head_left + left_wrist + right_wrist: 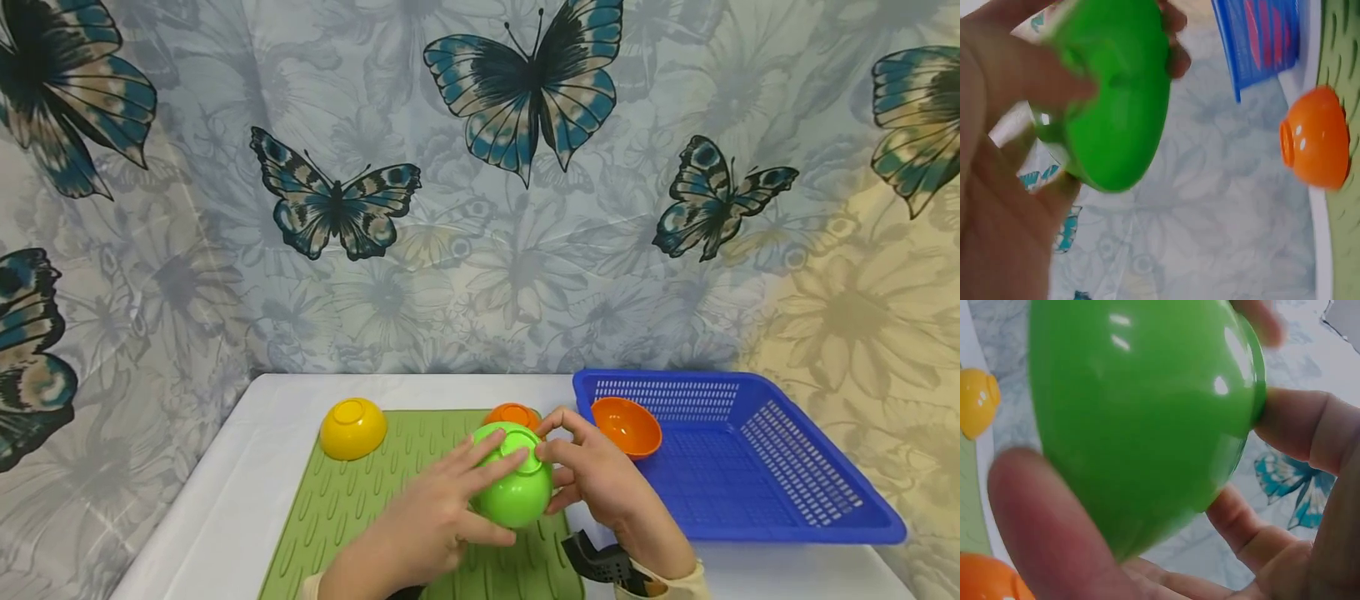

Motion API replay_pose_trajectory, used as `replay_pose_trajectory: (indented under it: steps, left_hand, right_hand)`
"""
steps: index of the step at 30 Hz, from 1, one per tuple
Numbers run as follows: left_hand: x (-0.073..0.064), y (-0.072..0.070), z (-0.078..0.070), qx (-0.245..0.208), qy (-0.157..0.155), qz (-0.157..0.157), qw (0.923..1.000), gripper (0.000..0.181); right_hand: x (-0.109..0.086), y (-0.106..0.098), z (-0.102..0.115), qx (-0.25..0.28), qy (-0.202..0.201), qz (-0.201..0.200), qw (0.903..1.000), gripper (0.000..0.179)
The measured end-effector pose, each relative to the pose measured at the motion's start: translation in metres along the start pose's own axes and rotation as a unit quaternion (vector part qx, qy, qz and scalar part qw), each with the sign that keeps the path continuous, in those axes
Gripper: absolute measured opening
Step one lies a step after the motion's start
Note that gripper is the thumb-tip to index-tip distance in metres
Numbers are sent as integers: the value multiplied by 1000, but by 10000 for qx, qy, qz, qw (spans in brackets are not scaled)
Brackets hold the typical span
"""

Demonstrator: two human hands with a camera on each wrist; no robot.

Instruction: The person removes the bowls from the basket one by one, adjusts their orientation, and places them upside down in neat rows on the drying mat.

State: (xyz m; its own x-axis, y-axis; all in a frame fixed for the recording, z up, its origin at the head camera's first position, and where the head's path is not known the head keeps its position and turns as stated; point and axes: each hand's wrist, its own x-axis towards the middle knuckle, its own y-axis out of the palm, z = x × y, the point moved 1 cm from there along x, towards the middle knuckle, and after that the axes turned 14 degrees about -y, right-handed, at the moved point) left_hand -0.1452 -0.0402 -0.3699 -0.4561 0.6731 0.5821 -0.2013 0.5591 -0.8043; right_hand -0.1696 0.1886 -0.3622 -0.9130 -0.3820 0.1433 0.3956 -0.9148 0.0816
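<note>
Right between the two hands sits a glossy bright green plastic bowl (517, 500), held with its foot ring tilted up toward the head camera. The left hand (442, 500) spreads its fingers across the bowl's underside, thumb lower on the wall, gripping it; the right hand (600, 471) holds the opposite side, fingers bent about the foot and wall.

Below them lies a green textured mat (352, 517) on a white-covered counter (217, 483). Its surface shows between the left hand and an upturned yellow plastic bowl (352, 429) at the far left corner. An upturned orange plastic bowl (512, 412) is just beyond the green one, near the far edge. On the right, the room narrows: a blue perforated plastic basket (750, 533) stands beside the mat, with a tilted orange bowl (628, 429) at its left wall.

From the left wrist, the orange bowl on the mat appears whole, foot included, while the head view has it partly covered. The right wrist view shows that thumb pressing the green wall.
</note>
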Motion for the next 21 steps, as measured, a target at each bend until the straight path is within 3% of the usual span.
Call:
replay_pose_trajectory:
  steps: [2,4,6,8,11,15,17,19,21]
  left_hand:
    - [-1,1,-3,-499,-565,188,9970,59]
    - [-3,2,-5,-1057,-1241,329,9861,67]
    - [-5,3,-6,-1611,-2108,466,9630,80]
    - [-6,4,-5,-2027,-2864,447,9354,89]
    - [-7,5,-2,-2363,-3726,393,8965,94]
    - [-7,4,3,-3069,-4263,428,8499,92]
    - [-8,4,6,-3307,-4404,478,8333,89]
    - [-8,4,9,-3526,-4502,521,8187,84]
    - [-9,3,10,-3567,-4532,526,8153,79]
  right_hand:
    - [1,1,1,-262,-124,-350,9990,25]
    - [1,3,2,-434,-160,-614,9970,28]
    - [2,5,2,-559,-186,-744,9955,29]
    - [2,8,3,-688,-170,-803,9942,33]
    - [4,13,3,-823,-160,-770,9935,39]
    - [5,18,1,-960,-139,-758,9924,40]
    - [5,20,-1,-965,-139,-749,9924,40]
    - [5,22,-2,-979,-157,-697,9926,40]
    - [6,24,-4,-1012,-179,-636,9927,41]
